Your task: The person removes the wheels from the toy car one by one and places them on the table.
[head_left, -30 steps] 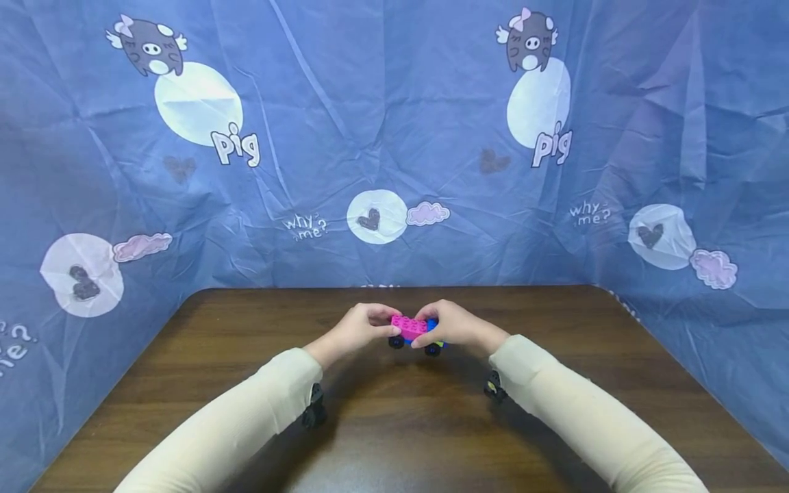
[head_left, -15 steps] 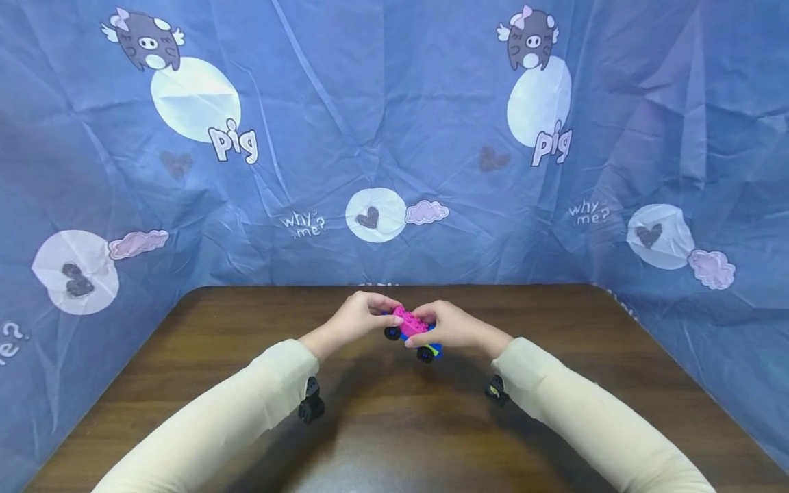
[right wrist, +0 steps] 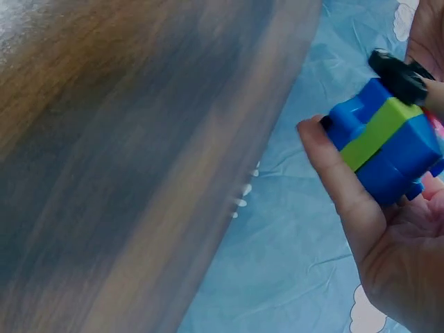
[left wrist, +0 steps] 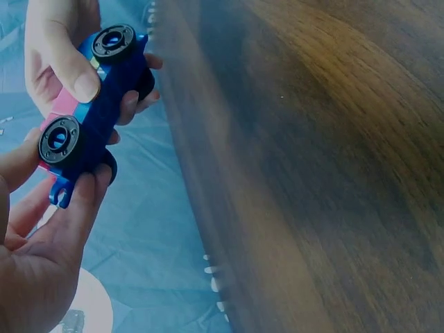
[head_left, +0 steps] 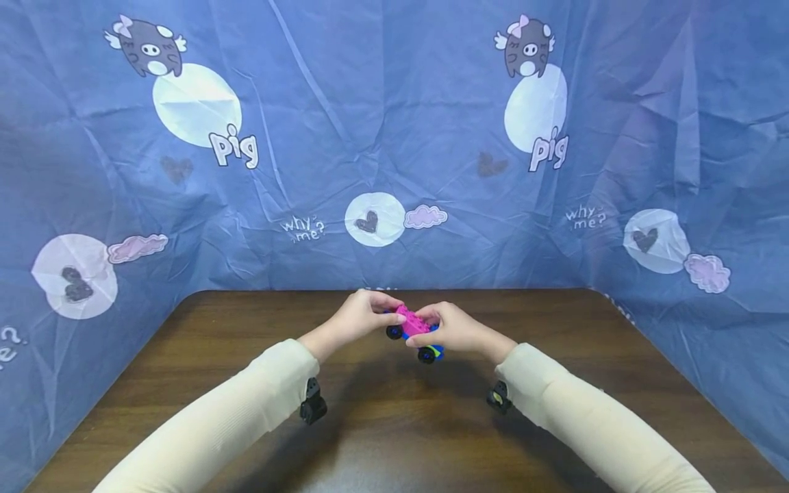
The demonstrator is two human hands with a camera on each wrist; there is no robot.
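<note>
2 long cream sleeves (head_left: pixel 203 428) end in wide, loose cuffs (head_left: pixel 524 363) behind the bare hands (head_left: pixel 362 318). Below each sits 1 small black camera (head_left: pixel 313 404); the right one shows a yellowish spot.

I'm getting one left hand (head_left: pixel 356 317), one right hand (head_left: pixel 461 330), one toy car (head_left: pixel 414 323) with four wheels (left wrist: pixel 61 141), two sleeves (head_left: pixel 212 426), two wrist cameras (head_left: pixel 314 404), one table (head_left: pixel 394 438) and two printed pigs (head_left: pixel 151 49).

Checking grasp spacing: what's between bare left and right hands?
Head view: a pink-and-blue, black-wheeled plastic toy car, held by left hand and right hand.
</note>
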